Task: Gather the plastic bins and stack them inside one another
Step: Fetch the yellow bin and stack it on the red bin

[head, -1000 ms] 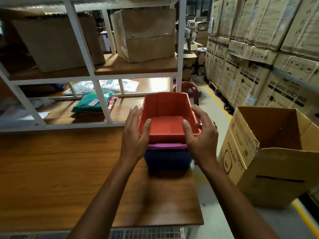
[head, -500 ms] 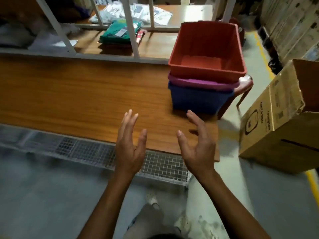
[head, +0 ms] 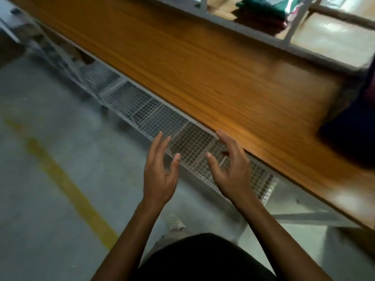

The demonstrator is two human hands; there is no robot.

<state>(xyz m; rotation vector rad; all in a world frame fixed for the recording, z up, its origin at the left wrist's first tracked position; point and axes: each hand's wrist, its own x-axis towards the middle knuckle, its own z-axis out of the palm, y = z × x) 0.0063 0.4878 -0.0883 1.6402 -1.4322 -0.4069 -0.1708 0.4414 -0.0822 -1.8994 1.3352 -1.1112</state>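
Only a blurred dark blue corner of the stacked plastic bins [head: 357,116] shows at the right edge, resting on the wooden tabletop [head: 203,74]; the rest of the stack is out of frame. My left hand [head: 160,169] and my right hand [head: 231,167] hover empty with fingers spread, palms facing each other, in front of the table's near edge and well left of the bins. Neither hand touches anything.
A wire mesh shelf [head: 154,112] runs under the tabletop. White rack posts [head: 294,23] stand behind the table, with folded green cloth [head: 263,7] beyond. The grey concrete floor has a yellow line [head: 67,185]. My foot [head: 175,222] shows below.
Both hands let go of the red bin on the stack and drew back. The view swung down and left, so the stack slid to the right edge.
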